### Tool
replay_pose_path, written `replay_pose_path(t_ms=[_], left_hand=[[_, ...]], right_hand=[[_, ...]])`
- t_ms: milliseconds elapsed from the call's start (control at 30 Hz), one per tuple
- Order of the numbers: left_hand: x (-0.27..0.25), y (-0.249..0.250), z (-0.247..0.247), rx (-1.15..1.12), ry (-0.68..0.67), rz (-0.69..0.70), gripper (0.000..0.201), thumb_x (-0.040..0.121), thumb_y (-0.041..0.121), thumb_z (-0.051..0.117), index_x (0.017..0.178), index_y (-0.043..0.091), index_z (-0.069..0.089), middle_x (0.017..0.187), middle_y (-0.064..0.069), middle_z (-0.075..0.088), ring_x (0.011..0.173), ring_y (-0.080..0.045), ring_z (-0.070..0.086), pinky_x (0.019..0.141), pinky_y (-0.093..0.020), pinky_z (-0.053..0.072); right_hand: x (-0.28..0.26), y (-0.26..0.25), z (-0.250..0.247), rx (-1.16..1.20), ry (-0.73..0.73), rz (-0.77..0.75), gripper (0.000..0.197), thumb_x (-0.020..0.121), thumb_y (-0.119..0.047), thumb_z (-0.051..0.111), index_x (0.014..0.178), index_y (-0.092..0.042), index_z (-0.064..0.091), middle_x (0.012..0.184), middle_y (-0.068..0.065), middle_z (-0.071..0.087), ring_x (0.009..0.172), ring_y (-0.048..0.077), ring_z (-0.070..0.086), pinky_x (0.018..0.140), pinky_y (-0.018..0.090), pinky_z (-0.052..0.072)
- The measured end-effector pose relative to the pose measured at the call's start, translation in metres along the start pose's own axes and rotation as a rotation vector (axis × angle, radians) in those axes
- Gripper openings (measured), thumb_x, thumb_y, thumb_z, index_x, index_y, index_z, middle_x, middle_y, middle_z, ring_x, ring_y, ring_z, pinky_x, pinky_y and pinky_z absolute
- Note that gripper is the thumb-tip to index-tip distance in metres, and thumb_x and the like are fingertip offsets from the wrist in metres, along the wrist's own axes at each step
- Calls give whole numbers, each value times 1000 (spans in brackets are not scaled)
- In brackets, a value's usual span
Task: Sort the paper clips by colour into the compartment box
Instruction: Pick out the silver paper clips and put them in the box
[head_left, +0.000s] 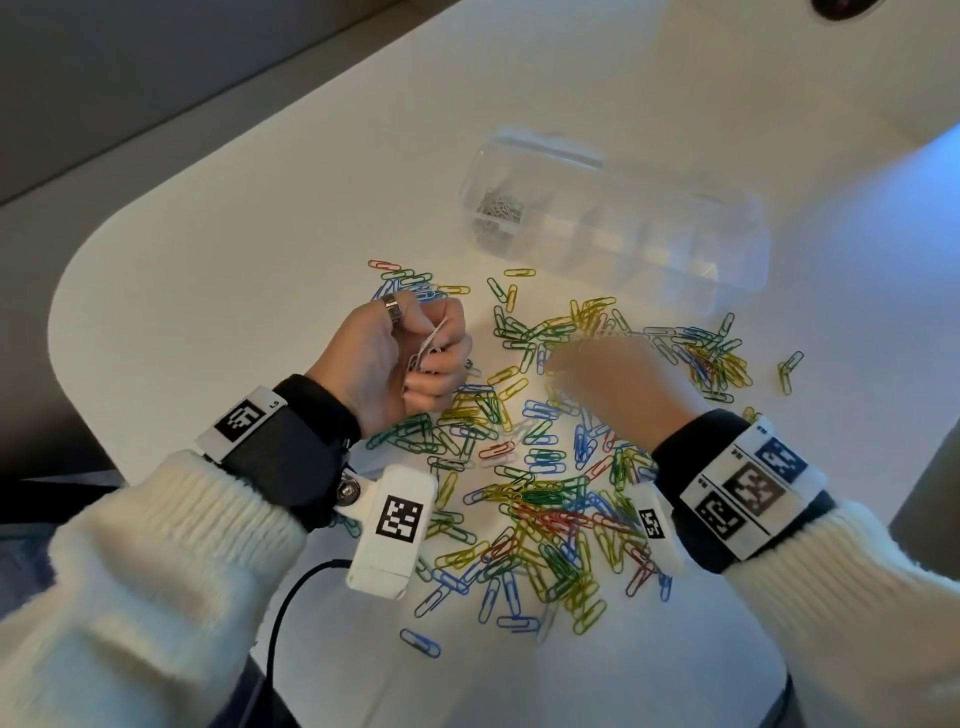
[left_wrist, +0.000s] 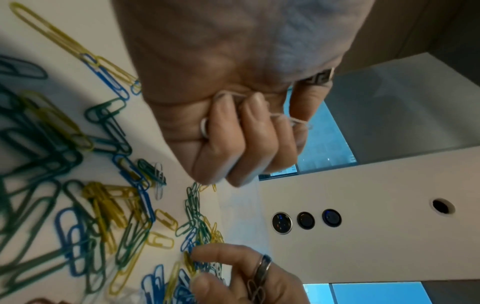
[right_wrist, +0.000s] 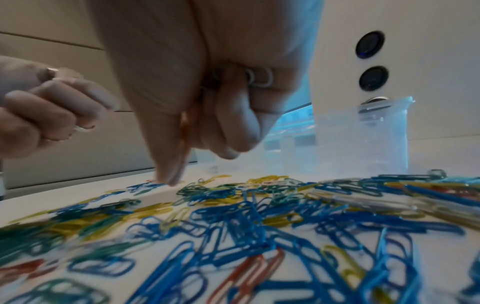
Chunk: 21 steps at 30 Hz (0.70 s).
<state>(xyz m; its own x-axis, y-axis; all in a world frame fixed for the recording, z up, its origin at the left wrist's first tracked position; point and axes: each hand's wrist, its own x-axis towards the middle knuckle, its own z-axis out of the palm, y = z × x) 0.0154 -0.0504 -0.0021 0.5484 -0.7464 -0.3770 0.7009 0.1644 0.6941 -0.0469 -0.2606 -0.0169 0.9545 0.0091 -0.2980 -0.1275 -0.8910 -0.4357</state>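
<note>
Paper clips (head_left: 540, 467) in blue, green, yellow, red and white lie scattered over the white table (head_left: 234, 270). My left hand (head_left: 431, 358) is a raised fist gripping a small bunch of white clips (left_wrist: 291, 120). My right hand (head_left: 571, 358), blurred, is down on the pile. Its thumb and forefinger (right_wrist: 170, 181) meet at the table surface and pinch among the clips; the clip's colour is unclear. The clear compartment box (head_left: 675, 249) stands behind the pile, with silvery clips (head_left: 498, 208) in its left end compartment.
The table's rounded edge runs at the left and near me. A black cable (head_left: 291, 597) hangs off the front edge below my left wrist. Round buttons (left_wrist: 306, 221) and a hole (left_wrist: 442, 205) sit in the table beyond the box.
</note>
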Motion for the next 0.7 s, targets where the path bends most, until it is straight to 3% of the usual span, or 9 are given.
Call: replay_pose_path(t_ms=[100,200,267,333,400,467,533,633,700], left_hand=[[-1,0,1,-46,47,-41,18,67,22,37,51,13,37,47,1,28,40,-10,14,41,-16,12],[1,-2,-1,13,195,-104,41,87,29,33,48,17,31,45,3,23,36,-7,15,40,-14,9],[1,-6,-2,111,281,-143,49,97,32,32,50,19,31,44,6,22,34,-5,15,39,-13,7],[-1,-12,0,324,323,-178,45,100,32,32,58,18,40,45,8,25,34,-4,18,35,-12,12],[-6,-17,6,702,312,-191,41,101,29,34,67,16,53,50,9,31,39,-4,27,36,-13,23],[-9,-24,11,1096,271,-181,39,101,27,35,75,14,61,60,5,42,53,-4,41,48,-14,31],[-12,-34,13,1413,227,-158,31,99,30,40,83,15,61,73,1,55,69,-12,49,62,-24,35],[-12,-47,17,1679,255,-68,10,89,39,53,92,32,60,84,8,63,82,-16,57,64,-26,39],[-12,-53,22,1736,268,-54,13,88,40,54,99,38,59,90,9,63,91,-15,58,65,-24,36]], right_hand=[[-5,-11,4,-35,-138,-143,3,88,-33,60,88,-33,62,51,-10,46,42,-3,44,47,16,27],[-5,-16,9,-108,-181,-152,21,84,-42,62,99,-28,63,54,-13,36,51,-3,38,50,20,32],[-4,-17,13,-162,-201,-145,26,84,-46,60,102,-28,61,66,-18,40,67,3,48,56,23,34],[-3,-18,17,-206,-210,-160,25,87,-45,57,104,-28,60,81,-15,46,80,9,52,63,23,35],[-4,-18,19,-231,-205,-167,22,90,-42,53,104,-27,59,87,-9,52,79,11,51,63,24,36],[-6,-19,19,-258,-200,-176,20,92,-38,50,104,-25,59,95,-5,59,79,14,51,63,25,37],[-7,-20,19,-286,-212,-183,20,92,-34,48,106,-23,58,100,-1,61,83,19,55,64,26,38],[-8,-22,21,-311,-246,-171,19,90,-29,48,105,-20,56,99,2,61,79,22,52,64,27,40],[-8,-22,21,-306,-265,-158,17,89,-27,48,102,-19,56,96,2,59,74,21,48,65,29,42]])
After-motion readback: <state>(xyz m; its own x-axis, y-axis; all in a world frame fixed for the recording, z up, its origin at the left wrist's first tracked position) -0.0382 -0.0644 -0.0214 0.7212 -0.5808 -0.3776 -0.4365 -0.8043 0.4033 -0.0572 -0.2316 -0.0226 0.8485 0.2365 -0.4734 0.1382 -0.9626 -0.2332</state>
